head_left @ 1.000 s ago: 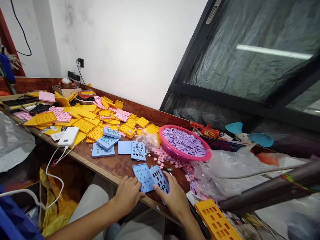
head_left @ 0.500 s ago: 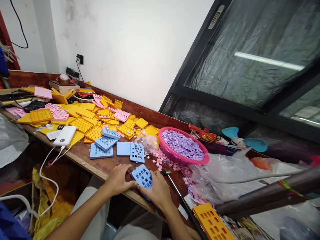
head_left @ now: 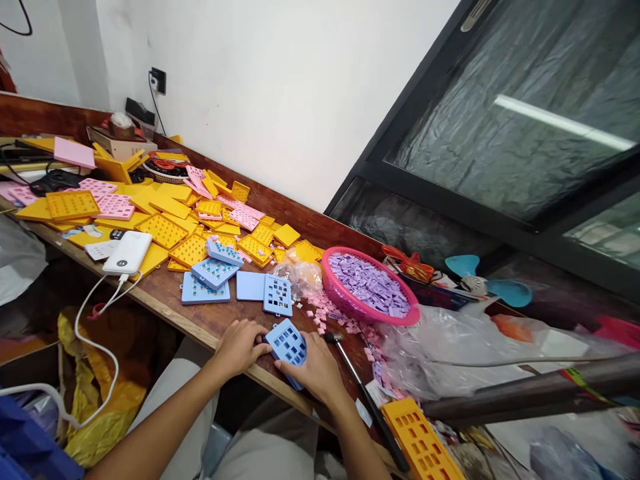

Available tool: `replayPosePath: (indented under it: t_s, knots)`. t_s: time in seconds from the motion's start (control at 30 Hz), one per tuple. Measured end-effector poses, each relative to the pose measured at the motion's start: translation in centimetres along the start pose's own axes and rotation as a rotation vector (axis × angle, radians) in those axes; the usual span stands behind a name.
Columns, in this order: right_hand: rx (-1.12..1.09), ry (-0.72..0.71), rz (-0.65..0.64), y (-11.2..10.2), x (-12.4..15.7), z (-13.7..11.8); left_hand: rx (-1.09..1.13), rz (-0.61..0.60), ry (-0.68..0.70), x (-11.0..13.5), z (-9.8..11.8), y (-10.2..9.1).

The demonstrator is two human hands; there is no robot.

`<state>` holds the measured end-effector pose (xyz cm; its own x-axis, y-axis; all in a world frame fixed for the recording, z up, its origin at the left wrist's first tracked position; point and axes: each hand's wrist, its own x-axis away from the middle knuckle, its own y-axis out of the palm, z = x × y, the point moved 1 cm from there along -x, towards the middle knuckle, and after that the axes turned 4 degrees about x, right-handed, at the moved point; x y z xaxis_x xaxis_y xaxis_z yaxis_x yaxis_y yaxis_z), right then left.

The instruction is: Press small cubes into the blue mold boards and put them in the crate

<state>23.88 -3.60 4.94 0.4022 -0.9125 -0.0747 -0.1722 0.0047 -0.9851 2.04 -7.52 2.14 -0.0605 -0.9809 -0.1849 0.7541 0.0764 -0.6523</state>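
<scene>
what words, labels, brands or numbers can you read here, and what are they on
No text can be read for sure.
Power bank: mark in a dark circle, too small to read.
White card: faint print, too blurred to read.
Blue case under the hands: no lettering visible.

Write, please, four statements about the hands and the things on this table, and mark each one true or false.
1. The left hand and the right hand touch one blue case. True.
2. The pieces in the pink basket are green. False: the pieces in the pink basket are purple.
3. A hammer lies to the right of the right hand. True.
4. The white device has no cable. False: a white cable is plugged into the white device.
</scene>
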Motion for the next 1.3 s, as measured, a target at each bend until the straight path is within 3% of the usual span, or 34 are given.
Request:
replayPosePath:
  t_s: [0.27, 0.67, 0.8, 0.9, 0.97, 1.03, 1.13, 1.3]
  knots:
    - [-0.014, 0.008, -0.051, 0.1, -0.2, -0.2, 0.104, -0.032, -0.06, -0.5, -0.9, 0.0]
    - [0.056, -0.011, -0.027, 0.9, -0.6, -1.1, 0.052, 0.01, -0.066, -0.3, -1.0, 0.2]
    - [0.018, -0.062, 0.1, 1.6, -0.5, -1.9, 0.046, 0.04, -0.042, -0.3, -1.1, 0.1]
    - [-0.01, -0.124, 0.267, 1.8, 0.2, -2.4, 0.204, -0.027, -0.012, -0.1, -0.5, -0.3]
    - [-0.035, -0.15, 0.36, 1.5, 0.7, -2.8, 0.338, -0.03, 0.002, 0.4, 0.3, -0.7]
    - [-0.116, -0.189, 0.384, 0.7, 1.3, -3.2, 0.362, 0.064, 0.023, 1.4, 1.3, -1.3]
    - [-0.363, -0.242, 0.336, -1.0, 2.0, -3.5, 0.208, 0.203, 0.104, 3.3, 2.8, -2.0]
    - [-0.526, -0.268, 0.288, -3.2, 3.2, -3.8, 0.019, 0.184, 0.25, 5.5, 3.9, -2.4]
